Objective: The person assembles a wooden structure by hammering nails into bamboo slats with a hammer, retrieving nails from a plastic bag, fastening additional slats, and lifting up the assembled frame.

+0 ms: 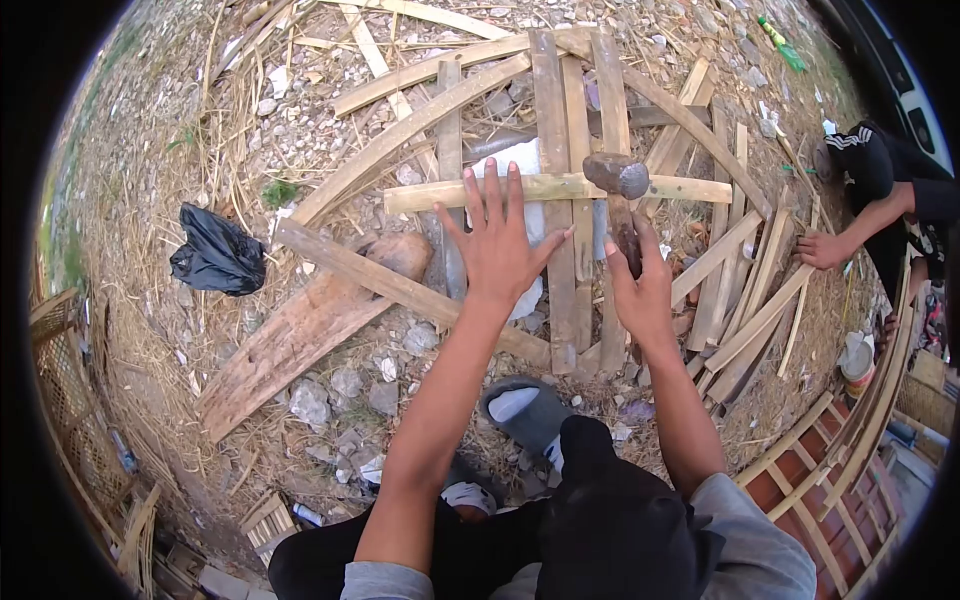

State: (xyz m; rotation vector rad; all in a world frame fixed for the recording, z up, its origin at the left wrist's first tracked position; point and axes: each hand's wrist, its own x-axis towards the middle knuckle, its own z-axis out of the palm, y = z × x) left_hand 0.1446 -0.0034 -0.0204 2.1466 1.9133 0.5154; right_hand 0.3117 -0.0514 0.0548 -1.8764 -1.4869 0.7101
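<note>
My right hand (645, 295) grips the dark handle of a hammer (618, 176), its worn metal head above a pale wooden strip (690, 188). That strip lies crosswise over several upright planks (557, 260). My left hand (497, 245) is spread open, palm down, with its fingers over the strip left of the hammer. Whether the palm presses on the wood is hard to tell. A white piece of material (524, 155) shows under the strip. Any nail under the hammer head is hidden.
Stacked wooden slats (735, 270) lie to the right, where another person's hand (824, 250) rests at them. A thick weathered board (290, 340) and a black plastic bag (217, 250) are on the left. Stones (310, 402) and straw cover the ground. A wooden lattice stands lower right.
</note>
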